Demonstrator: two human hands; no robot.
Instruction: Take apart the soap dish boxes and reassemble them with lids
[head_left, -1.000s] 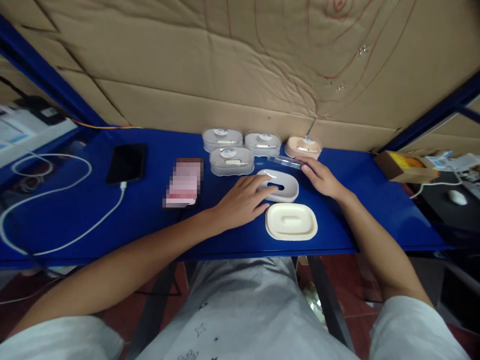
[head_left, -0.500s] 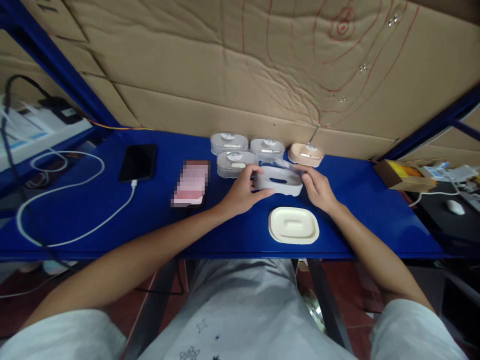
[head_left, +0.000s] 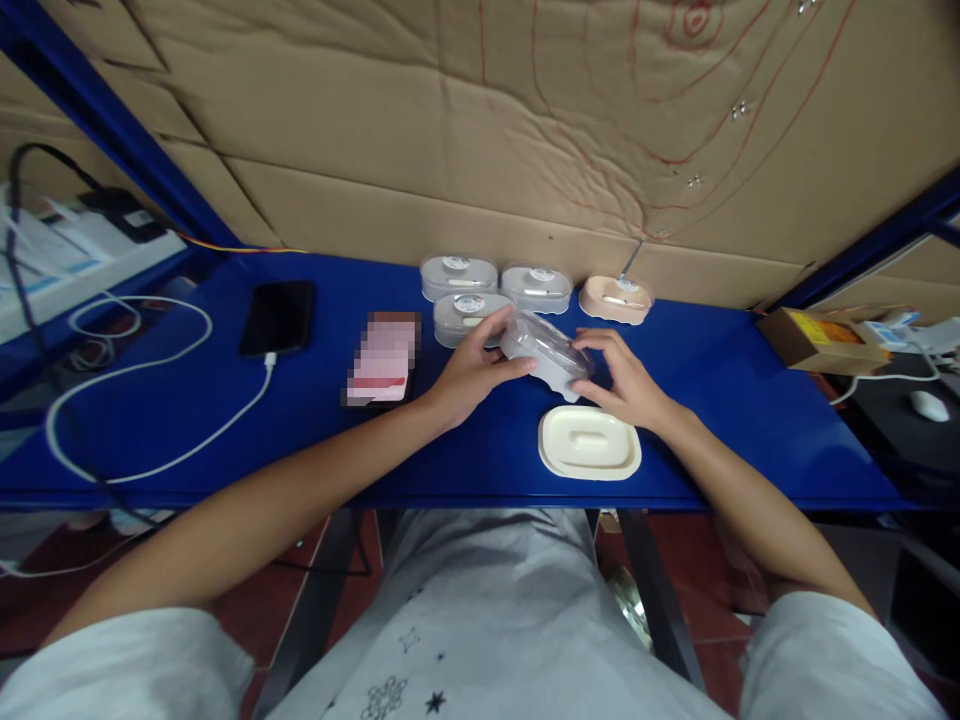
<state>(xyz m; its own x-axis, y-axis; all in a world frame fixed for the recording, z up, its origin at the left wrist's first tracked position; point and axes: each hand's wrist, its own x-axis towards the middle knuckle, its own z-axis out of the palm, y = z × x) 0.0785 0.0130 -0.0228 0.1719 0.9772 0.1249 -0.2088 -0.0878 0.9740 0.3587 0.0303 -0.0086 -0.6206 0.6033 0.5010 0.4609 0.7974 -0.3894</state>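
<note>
Both hands grip a grey oval plastic box [head_left: 553,372] with a clear lid on top, tilted with its right end lower. Its left end is in my left hand [head_left: 480,365], thumb along the near side and fingers at the back. At the right end, my right hand [head_left: 619,375] holds it between thumb and fingers. Just below on the table lies a cream oval tray-like piece [head_left: 589,442] with a raised bar in its middle. Behind my left hand stands a lidded grey oval box [head_left: 457,318], partly hidden.
Two more grey boxes [head_left: 459,280] and a peach box [head_left: 616,300] stand along the cardboard wall [head_left: 360,130]. A phone with a blurred screen [head_left: 384,355], a black phone [head_left: 277,318] and its white cable [head_left: 165,478] lie on the left. A cardboard carton [head_left: 821,342] stands at the right.
The clear lid, earlier in my right hand, is now over the grey base. My left hand has closed on the base, and the box is now lifted and tilted between both hands.
</note>
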